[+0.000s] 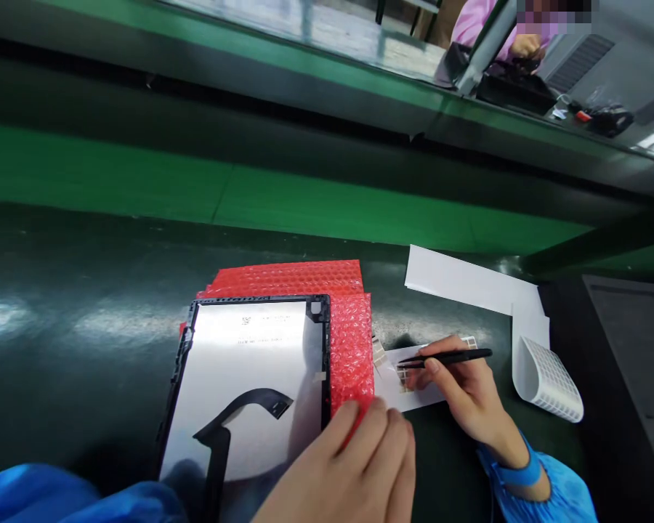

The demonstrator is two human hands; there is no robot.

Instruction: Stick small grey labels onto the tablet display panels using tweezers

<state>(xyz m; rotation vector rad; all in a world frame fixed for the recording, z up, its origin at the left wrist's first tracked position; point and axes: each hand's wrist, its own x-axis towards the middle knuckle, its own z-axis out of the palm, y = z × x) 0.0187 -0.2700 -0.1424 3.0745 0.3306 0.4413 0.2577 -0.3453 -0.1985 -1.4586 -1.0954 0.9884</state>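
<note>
**Hands working beside a panel on a dark, glossy surface**

At the left, the dark surface (87,363) is reflecting pale patches of light. A silver panel (251,349) with a black frame is lying flat on it, a black ribbon cable (240,414) curling over its face. Red bubble wrap (349,341) is lying under the panel and showing past its top and right edges.

The left hand (360,472) is resting on the wrap by the panel's lower right corner, fingers together and flat, gripping nothing. Just right of it, a small sticker sheet (392,388) is lying on the surface. The right hand (469,396) is pinching black tweezers (452,356) in its fingers, the tips pointing down at that sheet.

Further right, a white paper (458,283) is lying flat, and a curled gridded sheet (550,378) is standing beside it.

Behind everything, a green belt (305,203) is running across the room. At the far upper right, a person in pink (474,22) is working at another station.
</note>
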